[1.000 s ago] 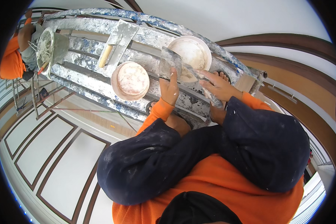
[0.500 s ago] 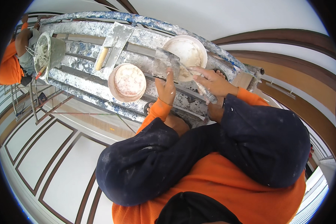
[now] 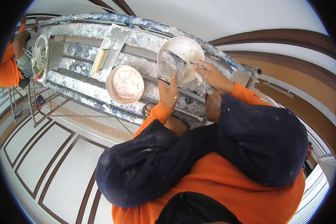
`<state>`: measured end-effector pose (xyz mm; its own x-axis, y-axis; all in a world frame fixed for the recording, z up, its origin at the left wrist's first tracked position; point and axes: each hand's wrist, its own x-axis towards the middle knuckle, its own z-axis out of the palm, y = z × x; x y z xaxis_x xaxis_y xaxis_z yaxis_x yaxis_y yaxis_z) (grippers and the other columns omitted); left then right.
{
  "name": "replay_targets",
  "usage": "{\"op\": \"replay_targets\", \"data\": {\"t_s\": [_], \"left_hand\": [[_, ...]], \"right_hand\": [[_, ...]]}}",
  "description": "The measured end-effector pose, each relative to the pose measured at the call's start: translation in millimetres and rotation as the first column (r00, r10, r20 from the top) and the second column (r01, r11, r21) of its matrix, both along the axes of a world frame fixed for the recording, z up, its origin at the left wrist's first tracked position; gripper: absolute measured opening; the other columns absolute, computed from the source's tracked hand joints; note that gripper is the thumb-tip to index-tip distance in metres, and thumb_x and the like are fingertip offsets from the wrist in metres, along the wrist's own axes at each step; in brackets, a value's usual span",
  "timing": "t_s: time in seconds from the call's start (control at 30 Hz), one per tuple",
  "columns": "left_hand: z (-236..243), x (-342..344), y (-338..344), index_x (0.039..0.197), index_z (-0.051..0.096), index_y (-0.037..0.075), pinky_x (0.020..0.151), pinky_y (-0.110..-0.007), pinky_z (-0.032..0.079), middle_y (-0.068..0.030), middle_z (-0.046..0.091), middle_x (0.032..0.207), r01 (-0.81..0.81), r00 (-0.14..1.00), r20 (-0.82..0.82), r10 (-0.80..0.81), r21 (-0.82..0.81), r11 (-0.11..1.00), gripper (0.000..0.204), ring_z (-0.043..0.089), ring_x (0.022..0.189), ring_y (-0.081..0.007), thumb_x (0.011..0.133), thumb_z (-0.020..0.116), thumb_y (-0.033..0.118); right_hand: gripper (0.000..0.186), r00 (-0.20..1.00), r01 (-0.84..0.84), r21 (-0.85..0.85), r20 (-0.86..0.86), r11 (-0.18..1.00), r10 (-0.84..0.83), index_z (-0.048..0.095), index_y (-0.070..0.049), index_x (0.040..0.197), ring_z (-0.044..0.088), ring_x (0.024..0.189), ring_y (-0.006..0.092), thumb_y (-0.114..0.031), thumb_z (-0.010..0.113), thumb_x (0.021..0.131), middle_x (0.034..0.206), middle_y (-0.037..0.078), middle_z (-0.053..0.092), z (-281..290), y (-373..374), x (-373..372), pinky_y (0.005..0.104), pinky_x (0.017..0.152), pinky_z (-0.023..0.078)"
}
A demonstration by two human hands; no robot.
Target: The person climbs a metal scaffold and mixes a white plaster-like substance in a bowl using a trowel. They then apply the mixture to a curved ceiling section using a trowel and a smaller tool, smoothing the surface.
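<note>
My left hand [image 3: 168,93] holds a flat, plaster-smeared metal blade [image 3: 170,64] against the near side of a white bowl [image 3: 190,45] with pale material inside. My right hand [image 3: 214,78] grips a coated scraper handle [image 3: 207,88] angled into that bowl, its working end partly hidden by the hand and blade. A second bowl [image 3: 125,84], with pinkish white paste, sits left of my hands. Beyond it lies a metal trowel [image 3: 115,36] with a wooden handle.
I sit cross-legged on a paint-crusted scaffold platform [image 3: 78,80]. At its left end stand a grimy bucket [image 3: 50,54] with tools and another person in orange [image 3: 9,67]. Below are scaffold poles [image 3: 33,108] and panelled white surfaces [image 3: 41,156]; dark mouldings curve along the right.
My right hand has moved slightly up and left, and the scraper handle now stands more steeply over the bowl. The blade in my left hand has shifted slightly. The whole view drifts a little.
</note>
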<state>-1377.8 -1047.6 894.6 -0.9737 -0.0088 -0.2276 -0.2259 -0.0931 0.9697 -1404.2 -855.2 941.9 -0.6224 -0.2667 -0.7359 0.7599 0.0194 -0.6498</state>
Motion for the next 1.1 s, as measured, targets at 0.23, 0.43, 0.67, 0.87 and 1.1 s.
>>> {"op": "replay_targets", "data": {"t_s": [0.23, 0.43, 0.67, 0.87, 1.1], "left_hand": [[10, -14, -11, 0.118, 0.062, -0.004, 0.094, -0.033, 0.046, -0.0136, 0.067, 0.114, 0.128, 0.981, -0.145, -0.129, -0.013, 0.992, 0.025, 0.061, 0.104, -0.0198, 0.094, 0.056, 0.0], [39, -32, -49, 0.117, 0.071, 0.025, 0.112, -0.053, 0.035, -0.0004, 0.064, 0.128, 0.262, 0.564, -0.424, -0.709, -0.722, 0.641, 0.064, 0.055, 0.126, -0.0278, 0.069, 0.057, -0.014], [33, -36, -56, 0.111, 0.072, 0.034, 0.108, -0.05, 0.038, 0.0054, 0.061, 0.118, 0.116, 0.4, -0.394, -0.827, -0.874, 0.472, 0.038, 0.055, 0.118, -0.0209, 0.078, 0.061, 0.019], [30, -35, -42, 0.111, 0.072, 0.032, 0.104, -0.048, 0.04, 0.0047, 0.061, 0.117, 0.194, 0.299, -0.404, -0.864, -0.861, 0.47, 0.036, 0.055, 0.116, -0.0215, 0.079, 0.061, 0.018], [31, -44, -42, 0.111, 0.073, 0.032, 0.102, -0.046, 0.04, 0.0039, 0.061, 0.115, 0.133, 0.339, -0.364, -0.868, -0.895, 0.427, 0.037, 0.055, 0.114, -0.0222, 0.079, 0.062, 0.016]], "right_hand": [[0.046, 0.948, -0.166, 0.064, -0.264, 0.984, 0.177, 0.045, -0.008, 0.144, 0.057, 0.058, 0.0085, -0.031, 0.048, 0.104, 0.078, 0.004, 0.059, -5, 27, 14, 0.0251, 0.043, 0.045], [0.047, 0.801, -0.432, 0.309, -0.301, 0.848, 0.518, 0.048, -0.01, 0.144, 0.055, 0.059, 0.011, -0.035, 0.05, 0.103, 0.078, 0.006, 0.061, 39, 84, -15, 0.0262, 0.054, 0.046], [0.044, 0.564, -0.682, 0.366, -0.287, 0.633, 0.774, 0.057, -0.004, 0.134, 0.059, 0.106, 0.0253, -0.034, 0.05, 0.103, 0.119, 0.017, 0.065, 78, 64, -33, 0.0378, 0.092, 0.046], [0.041, 0.681, -0.478, 0.474, -0.331, 0.739, 0.653, 0.057, -0.003, 0.133, 0.063, 0.096, 0.024, -0.029, 0.051, 0.102, 0.116, 0.017, 0.066, 33, 47, -30, 0.0368, 0.086, 0.049], [0.04, 0.702, -0.538, 0.404, -0.27, 0.74, 0.658, 0.058, -0.003, 0.131, 0.061, 0.094, 0.0212, -0.028, 0.053, 0.101, 0.118, 0.017, 0.066, 51, 54, -28, 0.036, 0.087, 0.049]]}}
